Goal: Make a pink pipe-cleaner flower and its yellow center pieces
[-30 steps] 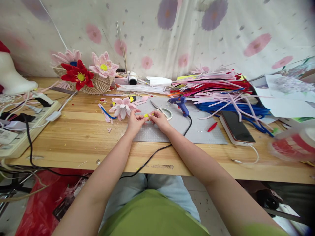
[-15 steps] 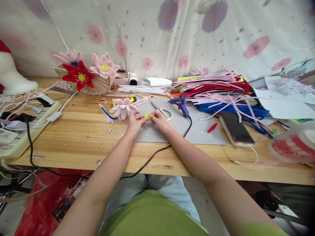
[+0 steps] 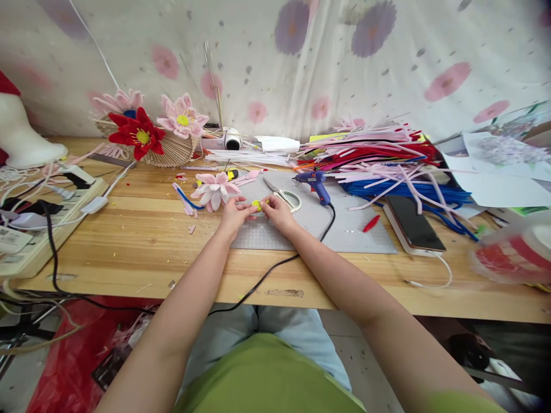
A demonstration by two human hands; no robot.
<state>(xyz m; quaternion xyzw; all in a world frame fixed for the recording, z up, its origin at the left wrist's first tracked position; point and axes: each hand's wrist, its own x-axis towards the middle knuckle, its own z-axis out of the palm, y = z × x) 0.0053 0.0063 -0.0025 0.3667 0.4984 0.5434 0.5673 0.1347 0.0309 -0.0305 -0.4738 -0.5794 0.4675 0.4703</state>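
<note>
Fingertips of both hands meet over a small yellow piece [image 3: 257,203], pinching it between them just above the near-left part of the grey mat [image 3: 344,221]. The left hand [image 3: 232,213] closes on it from the left with thumb and forefinger pressed together, and the right hand [image 3: 279,212] does the same from the right; both wrists rest on the mat's near edge. Just left of the left hand, at the mat's left edge, lies a pink flower [image 3: 214,189] with a blue stem beside it. Scissors [image 3: 282,194] lie just behind the right hand, touching the mat, and a blue glue gun [image 3: 316,182] stands a little further right, its black cord running toward the near edge of the wooden table [image 3: 142,241]. A red scrap [image 3: 371,222] lies on the right part of the mat, and a phone [image 3: 412,221] sits just off the mat's right edge. Behind them, along the far edge, a heap of pink, red and blue sticks [image 3: 379,158] spreads out. At the far left corner a red flower [image 3: 136,132] and pink ones rest on a fan, and a power strip [image 3: 34,229] lies along the left edge.
</note>
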